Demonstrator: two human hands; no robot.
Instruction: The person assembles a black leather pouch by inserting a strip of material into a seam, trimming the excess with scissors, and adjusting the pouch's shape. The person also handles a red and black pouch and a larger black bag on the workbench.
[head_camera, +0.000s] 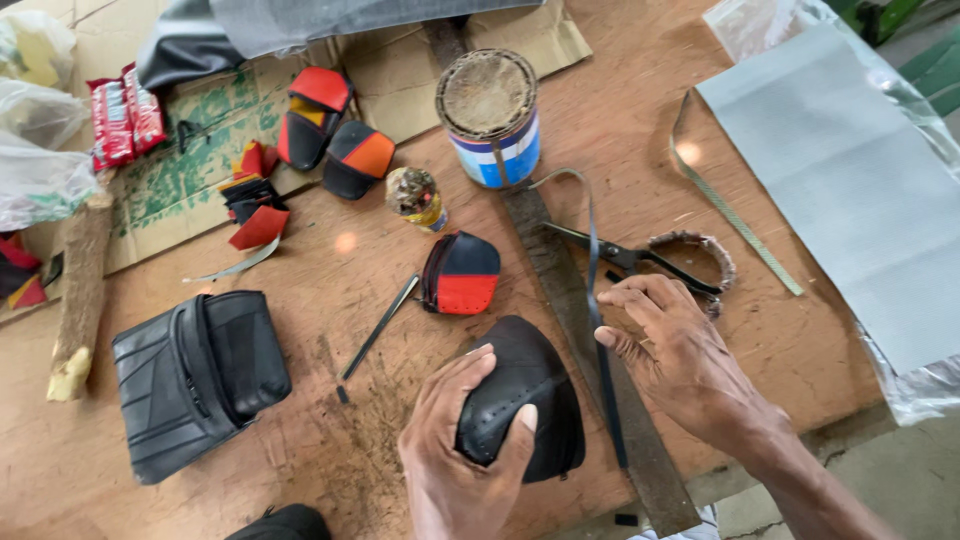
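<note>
Single head view, looking steeply down, close over wooden worktable (330, 300), near edge at bottom.

Both the left hand (455, 460) and the right hand (675, 350) are bare, with no gloves, rings or watch, short plain nails, and bare wrists with no sleeve showing at all.

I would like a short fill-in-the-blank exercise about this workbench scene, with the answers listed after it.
1. The left hand grips a domed leather piece whose colour is ____.
2. The right hand touches a thin dark strip that lies over a long metal ____.
3. Just beyond the right hand lie the ____, with wrapped handles.
4. The round tin has blue and ____ bands.

Missing words: black; ruler; scissors; white
</note>
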